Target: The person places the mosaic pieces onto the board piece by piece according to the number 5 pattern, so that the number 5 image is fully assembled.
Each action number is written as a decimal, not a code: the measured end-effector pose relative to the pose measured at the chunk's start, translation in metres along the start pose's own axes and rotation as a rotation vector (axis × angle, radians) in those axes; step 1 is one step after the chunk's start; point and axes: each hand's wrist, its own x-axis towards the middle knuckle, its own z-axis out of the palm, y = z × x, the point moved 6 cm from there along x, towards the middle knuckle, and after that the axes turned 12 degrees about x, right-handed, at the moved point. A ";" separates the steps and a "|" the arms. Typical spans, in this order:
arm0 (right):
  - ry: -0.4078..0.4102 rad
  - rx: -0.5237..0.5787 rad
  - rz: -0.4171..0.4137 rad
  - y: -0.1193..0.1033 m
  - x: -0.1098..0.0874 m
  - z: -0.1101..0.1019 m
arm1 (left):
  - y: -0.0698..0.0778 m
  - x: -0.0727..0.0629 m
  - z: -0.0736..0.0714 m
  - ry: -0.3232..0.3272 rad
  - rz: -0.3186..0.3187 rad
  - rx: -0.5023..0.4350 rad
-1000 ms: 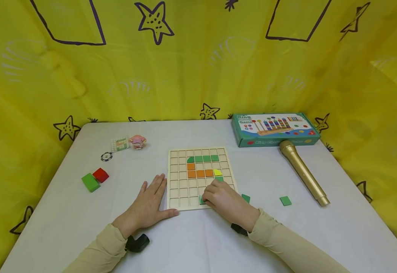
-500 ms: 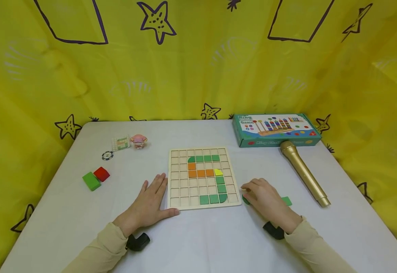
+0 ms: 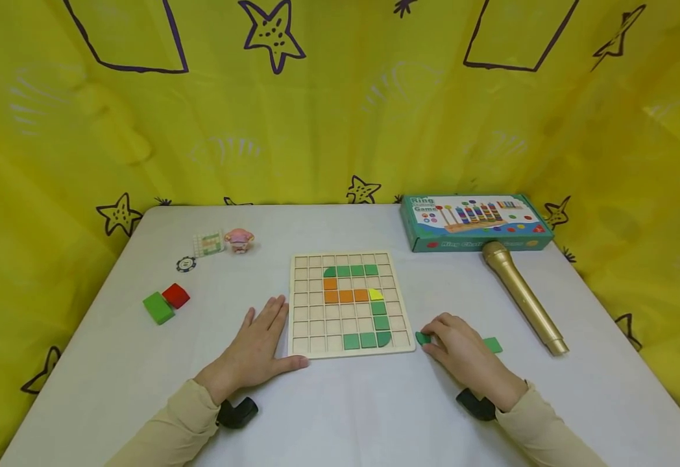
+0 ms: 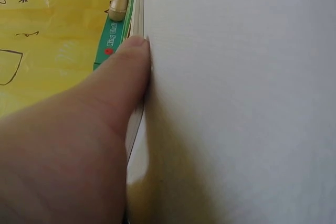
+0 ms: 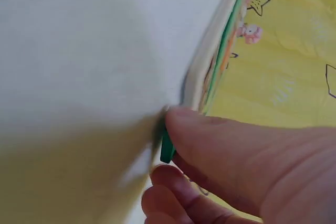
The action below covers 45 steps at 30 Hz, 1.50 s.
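Head camera shows my right hand (image 3: 459, 350) on the white table (image 3: 340, 415), just to the right of the wooden grid board (image 3: 348, 303). Its fingers are curled and they pinch a small green tile (image 3: 422, 338), which lies on the table close to the lower right corner of the board. In the right wrist view the same green tile (image 5: 167, 145) stands between my thumb and a fingertip, beside the pale edge of the board. A second green tile (image 3: 494, 345) lies on the table just behind this hand, partly hidden by it. My left hand (image 3: 255, 353) rests flat on the table with straight fingers, and it holds nothing; its thumb touches the left edge of the board, as the left wrist view also shows. On the board there are already green, orange and one yellow tile in the cells. A golden microphone (image 3: 521, 297) lies to the right, well apart from my hands.
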 end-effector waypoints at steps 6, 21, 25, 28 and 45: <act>-0.011 0.118 -0.029 -0.034 0.023 0.012 | 0.000 0.000 -0.001 0.006 0.003 0.007; -0.137 0.037 -0.343 -0.099 0.068 0.072 | 0.001 0.001 -0.001 0.008 0.005 0.011; -0.109 0.009 -0.378 -0.099 0.068 0.072 | 0.001 0.002 -0.002 0.012 0.004 0.015; -0.105 -0.013 -0.407 -0.100 0.066 0.072 | 0.002 0.001 -0.002 0.014 0.009 0.015; 0.166 -0.043 -0.149 0.017 -0.022 -0.037 | 0.002 0.000 0.000 0.011 0.012 0.002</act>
